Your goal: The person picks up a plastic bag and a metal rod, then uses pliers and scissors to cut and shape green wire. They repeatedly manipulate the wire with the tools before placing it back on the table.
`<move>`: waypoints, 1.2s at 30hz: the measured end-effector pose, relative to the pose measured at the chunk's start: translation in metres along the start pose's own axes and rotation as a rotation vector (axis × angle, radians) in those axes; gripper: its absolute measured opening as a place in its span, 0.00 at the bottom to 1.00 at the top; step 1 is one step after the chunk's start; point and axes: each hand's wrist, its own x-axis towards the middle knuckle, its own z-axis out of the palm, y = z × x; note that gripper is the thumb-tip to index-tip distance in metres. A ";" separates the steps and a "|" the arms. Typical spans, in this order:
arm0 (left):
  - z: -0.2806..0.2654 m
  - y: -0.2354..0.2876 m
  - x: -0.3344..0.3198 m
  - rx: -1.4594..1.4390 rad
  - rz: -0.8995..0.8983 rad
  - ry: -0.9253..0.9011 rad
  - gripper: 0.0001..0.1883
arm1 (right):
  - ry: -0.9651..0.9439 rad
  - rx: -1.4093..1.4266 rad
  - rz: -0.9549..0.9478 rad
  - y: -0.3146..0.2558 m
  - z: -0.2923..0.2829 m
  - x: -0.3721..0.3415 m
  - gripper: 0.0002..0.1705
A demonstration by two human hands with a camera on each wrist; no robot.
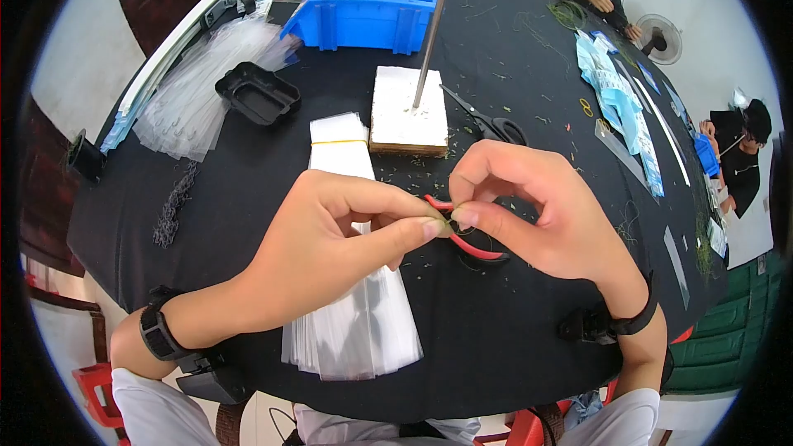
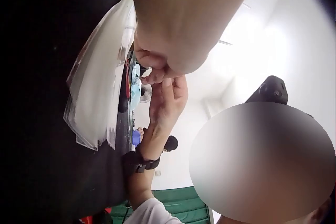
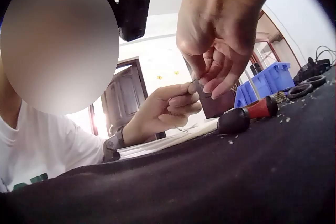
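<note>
Thumb and index finger of the left hand (image 1: 330,235) pinch a tiny greenish piece (image 1: 447,216), its shape too small to tell. The right hand (image 1: 541,211) meets it from the other side, thumb and index fingertips pinched together at the same spot. In the right wrist view a small dark bit (image 3: 195,84) shows where the left hand (image 3: 170,107) and right hand (image 3: 218,50) meet. Red-handled pliers (image 1: 479,253) lie on the table just beneath the fingertips, partly hidden. A stack of clear plastic sleeves (image 1: 355,343) lies under the left hand, with a yellow band (image 1: 339,142) near its far end.
Beyond the hands stand a white-topped block (image 1: 405,120) with a metal rod, black scissors (image 1: 496,127) and a blue bin (image 1: 368,12). At left are a black tray (image 1: 258,93), loose clear sleeves (image 1: 198,91) and dark mesh (image 1: 175,206). Two people sit at the far right side.
</note>
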 end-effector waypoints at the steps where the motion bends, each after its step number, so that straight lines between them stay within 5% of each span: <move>1: 0.000 0.000 0.000 0.005 -0.006 -0.001 0.07 | 0.004 -0.051 -0.023 -0.001 0.001 0.000 0.06; 8: 0.000 -0.001 -0.001 -0.033 -0.049 0.119 0.08 | 0.107 -0.297 -0.031 0.001 -0.001 -0.001 0.10; 12: -0.005 -0.004 0.002 -0.147 -0.101 0.203 0.09 | -0.153 -0.768 0.005 -0.007 0.001 -0.015 0.26; 17: -0.005 -0.009 0.003 -0.250 -0.097 0.195 0.10 | -0.129 -0.743 -0.106 0.005 0.007 -0.010 0.14; 22: -0.009 -0.008 0.005 -0.417 -0.150 0.154 0.11 | 0.117 -0.362 0.160 0.014 -0.003 -0.006 0.15; 27: -0.009 -0.002 0.006 -0.498 -0.226 0.149 0.11 | 0.225 -0.074 0.188 0.013 -0.004 -0.003 0.10; 36: -0.008 -0.002 0.007 -0.432 -0.191 0.201 0.11 | 0.105 -0.538 0.020 0.011 0.002 -0.009 0.12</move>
